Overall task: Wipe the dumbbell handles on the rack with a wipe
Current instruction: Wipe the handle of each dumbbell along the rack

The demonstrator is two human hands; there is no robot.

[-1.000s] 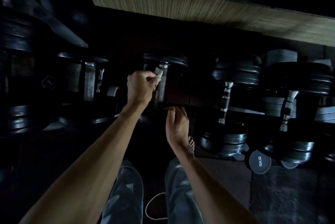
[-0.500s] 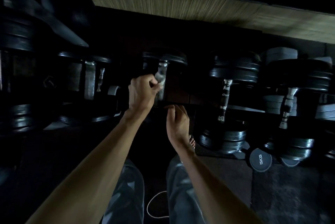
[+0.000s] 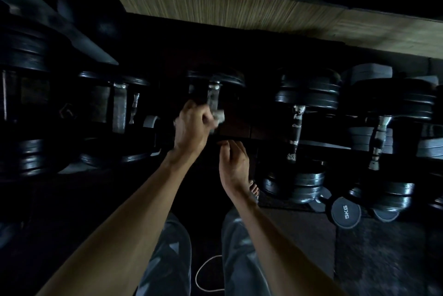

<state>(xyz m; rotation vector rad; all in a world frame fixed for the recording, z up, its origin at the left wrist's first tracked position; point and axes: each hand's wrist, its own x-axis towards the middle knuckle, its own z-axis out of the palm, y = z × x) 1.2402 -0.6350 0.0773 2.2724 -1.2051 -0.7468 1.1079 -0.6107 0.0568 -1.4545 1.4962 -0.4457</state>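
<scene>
Black dumbbells lie in a dim row on a low rack. My left hand [image 3: 193, 125] grips a small white wipe [image 3: 219, 116] pressed against the metal handle [image 3: 212, 95] of the middle dumbbell, near the handle's lower half. My right hand [image 3: 233, 164] hovers just below and to the right, fingers loosely curled, holding nothing. More handles show to the right, handle [image 3: 296, 128] and handle [image 3: 378, 140], and one on the left, handle [image 3: 119, 108].
A small dumbbell marked 5KG [image 3: 346, 211] lies on the dark floor at the right. A wooden strip [image 3: 239, 10] runs behind the rack. My legs in grey trousers [image 3: 165, 259] and a white cord loop [image 3: 208, 276] sit below.
My left hand has slid down the middle dumbbell's handle with the wipe, baring the handle's upper part. My right hand has barely moved.
</scene>
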